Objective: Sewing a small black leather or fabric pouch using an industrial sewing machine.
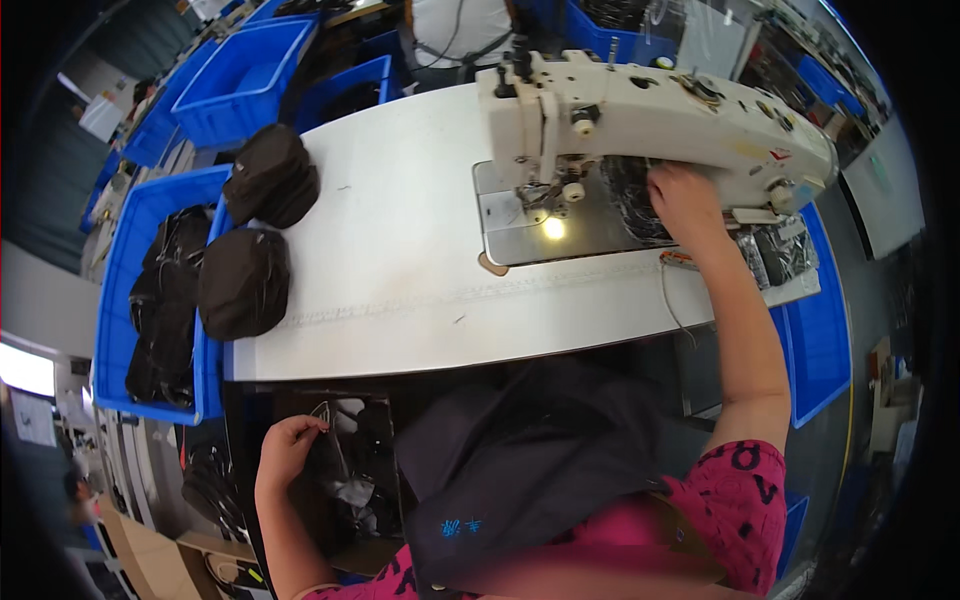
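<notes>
My right hand (685,200) reaches under the white sewing machine's arm (730,135), its curled fingers at a dark, shiny bundle (630,205); exactly what they grip is hidden. The needle area (535,200) is lit over a metal plate (505,235). Below the table's front edge, my left hand (290,440) pinches a thin, light cord (322,410) above an open compartment of dark items (355,470). Two black fabric pouches (270,175) (245,282) rest on the white tabletop (390,300) at the left, apart from both hands.
A blue crate (210,390) of black pieces stands left of the table, other blue crates (240,80) behind it and another (815,360) at right. Small tools with orange handles (678,258) and plastic-wrapped pieces (780,250) lie by the machine. Cardboard (145,550) is at lower left.
</notes>
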Tool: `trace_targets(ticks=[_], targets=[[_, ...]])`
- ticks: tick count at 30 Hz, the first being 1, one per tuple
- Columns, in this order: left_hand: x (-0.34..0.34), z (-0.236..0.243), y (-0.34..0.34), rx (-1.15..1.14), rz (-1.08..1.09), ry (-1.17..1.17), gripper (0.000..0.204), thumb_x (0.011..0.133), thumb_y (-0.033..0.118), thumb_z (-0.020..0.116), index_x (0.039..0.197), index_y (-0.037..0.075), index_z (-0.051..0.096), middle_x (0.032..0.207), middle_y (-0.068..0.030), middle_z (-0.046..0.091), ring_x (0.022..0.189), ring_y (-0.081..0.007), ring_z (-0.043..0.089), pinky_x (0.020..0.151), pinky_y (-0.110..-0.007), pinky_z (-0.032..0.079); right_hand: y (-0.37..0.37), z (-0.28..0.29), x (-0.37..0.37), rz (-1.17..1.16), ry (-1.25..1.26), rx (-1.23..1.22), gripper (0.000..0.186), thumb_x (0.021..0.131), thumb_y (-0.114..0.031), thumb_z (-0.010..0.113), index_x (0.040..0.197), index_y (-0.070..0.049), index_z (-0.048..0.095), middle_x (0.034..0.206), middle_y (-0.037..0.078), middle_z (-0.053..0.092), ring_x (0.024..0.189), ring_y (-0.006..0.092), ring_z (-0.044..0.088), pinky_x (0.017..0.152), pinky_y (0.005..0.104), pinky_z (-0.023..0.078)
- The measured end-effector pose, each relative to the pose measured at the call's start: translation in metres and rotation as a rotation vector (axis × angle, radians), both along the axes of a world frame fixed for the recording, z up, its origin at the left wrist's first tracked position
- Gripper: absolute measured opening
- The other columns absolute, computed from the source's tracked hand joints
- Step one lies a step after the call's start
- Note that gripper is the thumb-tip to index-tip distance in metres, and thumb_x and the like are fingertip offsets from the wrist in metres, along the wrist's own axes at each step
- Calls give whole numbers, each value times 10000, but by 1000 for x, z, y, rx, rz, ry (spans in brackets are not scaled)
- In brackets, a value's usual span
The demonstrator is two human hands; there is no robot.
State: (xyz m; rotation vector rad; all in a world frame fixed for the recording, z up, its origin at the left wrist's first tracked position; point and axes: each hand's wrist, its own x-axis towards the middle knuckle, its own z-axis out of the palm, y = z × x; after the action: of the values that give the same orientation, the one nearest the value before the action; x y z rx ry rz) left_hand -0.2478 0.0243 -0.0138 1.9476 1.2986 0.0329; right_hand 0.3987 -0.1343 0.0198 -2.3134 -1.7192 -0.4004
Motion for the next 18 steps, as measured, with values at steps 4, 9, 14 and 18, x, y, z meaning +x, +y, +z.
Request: trace_targets(ticks=[4, 9, 14, 18], targets=[[-31, -32, -2, 558, -182, 212, 145, 909, 156, 712, 1021, 101, 786, 1015, -92, 757, 1027, -300, 693, 891, -394, 560, -10, 1, 7, -175, -40, 40, 110, 878, -148, 642, 914, -46, 664, 946, 151, 687, 945, 370, 665, 807, 480, 534], [11, -3, 20, 694, 134, -64, 137, 930, 140, 715, 1043, 75, 757, 990, -90, 728, 861, -297, 700, 771, -371, 546, -26, 21, -31, -59, -56, 164, 71, 858, -90, 656, 906, -44, 634, 907, 136, 653, 888, 360, 633, 765, 464, 517], [57, 35, 69, 1278, 184, -173, 177, 894, 125, 759, 1068, 95, 743, 1018, -57, 704, 928, -277, 657, 826, -380, 527, -25, 21, -122, 187, 116, 225, 110, 809, -41, 689, 902, -46, 631, 908, 112, 651, 867, 323, 636, 761, 436, 520], [99, 51, 118, 1514, 138, -132, 245, 864, 205, 792, 1086, 110, 749, 1035, -50, 700, 995, -278, 643, 891, -417, 512, -20, -30, -167, 372, 249, 163, 178, 809, -60, 726, 974, -49, 663, 1161, 114, 712, 1060, 335, 668, 890, 440, 538]])
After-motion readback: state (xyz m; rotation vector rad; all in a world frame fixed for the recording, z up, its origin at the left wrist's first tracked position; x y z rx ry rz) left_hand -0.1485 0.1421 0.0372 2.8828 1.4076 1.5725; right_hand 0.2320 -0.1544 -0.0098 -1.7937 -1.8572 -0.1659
